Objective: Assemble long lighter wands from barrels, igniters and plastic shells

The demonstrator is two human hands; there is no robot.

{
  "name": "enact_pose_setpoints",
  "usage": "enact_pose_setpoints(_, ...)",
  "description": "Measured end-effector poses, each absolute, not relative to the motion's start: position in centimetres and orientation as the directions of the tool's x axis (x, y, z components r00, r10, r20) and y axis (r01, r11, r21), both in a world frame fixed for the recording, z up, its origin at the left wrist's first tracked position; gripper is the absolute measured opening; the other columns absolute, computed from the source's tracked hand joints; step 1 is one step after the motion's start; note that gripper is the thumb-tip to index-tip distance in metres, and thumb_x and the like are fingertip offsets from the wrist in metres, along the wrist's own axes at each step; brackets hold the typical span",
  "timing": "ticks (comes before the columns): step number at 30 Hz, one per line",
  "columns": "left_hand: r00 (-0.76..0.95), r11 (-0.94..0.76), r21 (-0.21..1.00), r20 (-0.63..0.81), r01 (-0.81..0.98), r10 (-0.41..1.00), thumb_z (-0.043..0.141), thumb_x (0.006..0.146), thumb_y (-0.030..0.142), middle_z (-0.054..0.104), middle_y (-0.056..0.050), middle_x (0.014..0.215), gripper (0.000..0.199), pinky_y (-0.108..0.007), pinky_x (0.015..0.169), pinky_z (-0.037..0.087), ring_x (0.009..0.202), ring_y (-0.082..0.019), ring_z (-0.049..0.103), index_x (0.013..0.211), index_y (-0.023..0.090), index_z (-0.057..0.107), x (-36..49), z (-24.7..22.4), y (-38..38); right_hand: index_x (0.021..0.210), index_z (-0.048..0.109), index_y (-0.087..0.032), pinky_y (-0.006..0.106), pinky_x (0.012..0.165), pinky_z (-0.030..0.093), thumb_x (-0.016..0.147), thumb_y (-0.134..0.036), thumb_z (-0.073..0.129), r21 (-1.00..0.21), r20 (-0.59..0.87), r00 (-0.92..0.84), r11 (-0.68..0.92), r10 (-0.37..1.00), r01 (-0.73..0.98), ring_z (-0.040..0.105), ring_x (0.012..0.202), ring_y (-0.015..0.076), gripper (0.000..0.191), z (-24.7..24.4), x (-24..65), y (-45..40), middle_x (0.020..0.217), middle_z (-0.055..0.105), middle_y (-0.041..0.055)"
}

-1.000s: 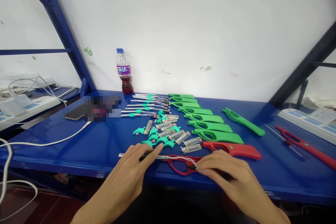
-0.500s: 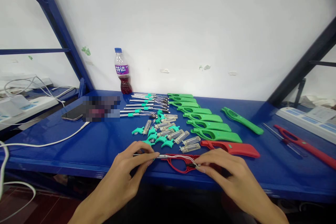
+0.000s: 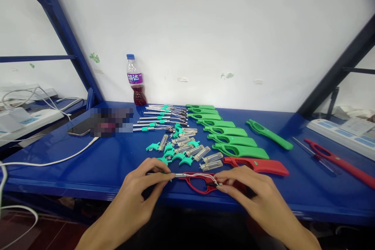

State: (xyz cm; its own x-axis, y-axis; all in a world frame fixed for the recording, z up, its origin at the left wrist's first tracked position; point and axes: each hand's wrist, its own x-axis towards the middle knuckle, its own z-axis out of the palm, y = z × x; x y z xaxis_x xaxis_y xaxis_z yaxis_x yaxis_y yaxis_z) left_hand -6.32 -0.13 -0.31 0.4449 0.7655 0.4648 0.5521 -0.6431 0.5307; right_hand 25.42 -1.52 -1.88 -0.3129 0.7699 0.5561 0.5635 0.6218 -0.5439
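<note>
Left fingers (image 3: pixel 164 176) pinching metal rod (image 3: pixel 179 175); right fingers (image 3: pixel 228 190) apparently clamped on black piece (image 3: pixel 211 184), red casing (image 3: pixel 201 192) between them

Bright, even, cool-looking indoor light falls on a glossy blue table (image 3: pixel 108 164); its source is out of view. Behind the table, the plain white wall (image 3: pixel 187 27) looks pale grey, dimming towards the top right corner. Below the table's front edge, all sinks into deep shadow, the dark red tiled floor (image 3: pixel 20 230) dim. Wide-angle stretching shows towards the sides. Blocky pixelation covers part of the table's left end. Small clear plastic tanks (image 3: pixel 213 165) on the table look slightly soft.
</note>
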Motion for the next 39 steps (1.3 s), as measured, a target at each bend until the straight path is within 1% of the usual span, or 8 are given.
enact_pose_setpoints(7,0.472,-0.682,0.341,0.523,0.647,0.710,0.050,0.108,0.019,0.066,-0.005,0.121,0.031,-0.034,0.096,0.056,0.115,-0.019,0.063,0.131,0.029,0.069,-5.5,0.4,0.1,0.112,0.078,-0.032,0.026,0.083,0.061,0.103,-0.035,0.070,-0.530,0.556,-0.332,0.633,0.762,0.564,0.076,0.088,0.0165,0.012,-1.7,25.3,-1.4,0.100,0.082,-0.0030)
enact_pose_setpoints(11,0.515,-0.651,0.148,0.493,0.745,0.701,0.049,0.108,0.022,0.072,-0.008,0.113,0.030,-0.048,0.093,0.055,0.103,-0.026,0.067,0.130,0.023,0.070,-3.7,1.4,2.1,0.112,0.076,-0.033,0.025,0.085,0.059,0.103,-0.031,0.072,-0.550,0.544,-0.330,0.625,0.771,0.554,0.075,0.089,0.0149,0.010,-1.7,25.3,-1.5,0.100,0.080,-0.0046)
enact_pose_setpoints(14,0.539,-0.611,0.065,0.402,0.789,0.740,0.054,0.105,0.020,0.076,-0.008,0.108,0.032,-0.051,0.085,0.056,0.095,-0.031,0.071,0.133,0.023,0.069,-2.5,2.1,3.3,0.114,0.075,-0.033,0.023,0.083,0.058,0.101,-0.028,0.074,-0.566,0.532,-0.317,0.609,0.785,0.557,0.073,0.087,0.0135,0.014,-1.8,25.3,-1.5,0.100,0.080,-0.0056)
enact_pose_setpoints(22,0.522,-0.580,0.032,0.398,0.814,0.755,0.062,0.098,0.012,0.079,-0.004,0.096,0.031,-0.036,0.074,0.056,0.087,-0.027,0.075,0.124,0.025,0.072,-2.2,1.7,4.0,0.116,0.074,-0.032,0.028,0.087,0.056,0.106,-0.031,0.067,-0.577,0.494,-0.342,0.596,0.799,0.558,0.073,0.095,0.0159,0.012,-1.8,25.3,-1.6,0.105,0.080,-0.0031)
enact_pose_setpoints(26,0.517,-0.585,0.015,0.452,0.811,0.727,0.055,0.101,0.012,0.078,-0.006,0.098,0.025,-0.037,0.074,0.056,0.088,-0.027,0.074,0.117,0.022,0.072,-2.8,0.9,3.9,0.118,0.072,-0.032,0.029,0.088,0.055,0.108,-0.031,0.064,-0.566,0.490,-0.360,0.604,0.794,0.562,0.073,0.096,0.0155,0.013,-1.7,25.4,-1.6,0.106,0.079,-0.0034)
enact_pose_setpoints(31,0.539,-0.660,0.035,0.545,0.751,0.642,0.045,0.103,0.005,0.075,-0.005,0.110,0.034,-0.036,0.080,0.057,0.095,-0.023,0.071,0.121,0.023,0.068,-3.2,1.0,2.5,0.121,0.071,-0.034,0.027,0.090,0.053,0.108,-0.028,0.063,-0.551,0.501,-0.356,0.608,0.789,0.572,0.071,0.098,0.0140,0.016,-1.8,25.4,-1.7,0.108,0.079,-0.0052)
enact_pose_setpoints(34,0.594,-0.741,0.038,0.570,0.671,0.567,0.045,0.100,-0.001,0.073,-0.003,0.106,0.038,-0.031,0.077,0.057,0.090,-0.019,0.070,0.118,0.024,0.069,-2.6,1.5,1.4,0.120,0.072,-0.034,0.026,0.088,0.053,0.108,-0.027,0.064,-0.540,0.509,-0.354,0.611,0.785,0.578,0.071,0.097,0.0129,0.016,-1.7,25.3,-1.7,0.107,0.079,-0.0066)
enact_pose_setpoints(39,0.643,-0.746,-0.034,0.533,0.665,0.549,0.042,0.091,-0.008,0.071,-0.005,0.100,0.044,-0.033,0.072,0.058,0.084,-0.021,0.066,0.111,0.021,0.069,-0.7,0.9,0.7,0.117,0.073,-0.033,0.025,0.085,0.054,0.108,-0.025,0.063,-0.525,0.522,-0.362,0.625,0.773,0.578,0.072,0.092,0.0129,0.015,-1.5,25.3,-1.6,0.103,0.080,-0.0064)
